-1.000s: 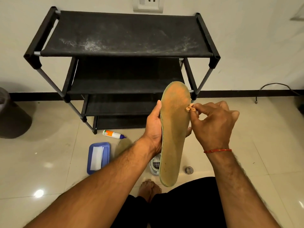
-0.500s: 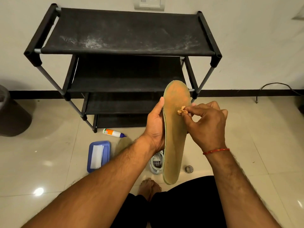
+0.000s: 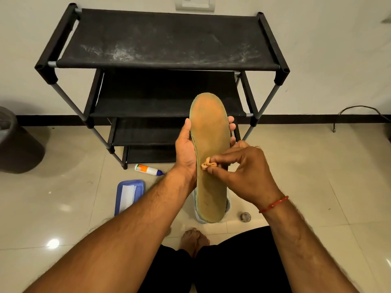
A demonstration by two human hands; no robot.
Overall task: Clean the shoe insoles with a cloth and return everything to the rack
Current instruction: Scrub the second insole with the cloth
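My left hand (image 3: 186, 153) wraps around the insole (image 3: 210, 157), holding it upright before the rack (image 3: 165, 39) at twelve o'clock. My right hand (image 3: 243, 176) pinches a wadded cloth (image 3: 208, 165) against its middle.

White wall (image 3: 317, 49) with a socket plate (image 3: 195, 4) and dark skirting (image 3: 296, 119). Glossy beige floor tiles (image 3: 317, 176) showed light glare. A dark bin (image 3: 17, 142) stood far left.

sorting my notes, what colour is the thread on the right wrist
Red, seen in the head view: a thin red thread tied round the right wrist.
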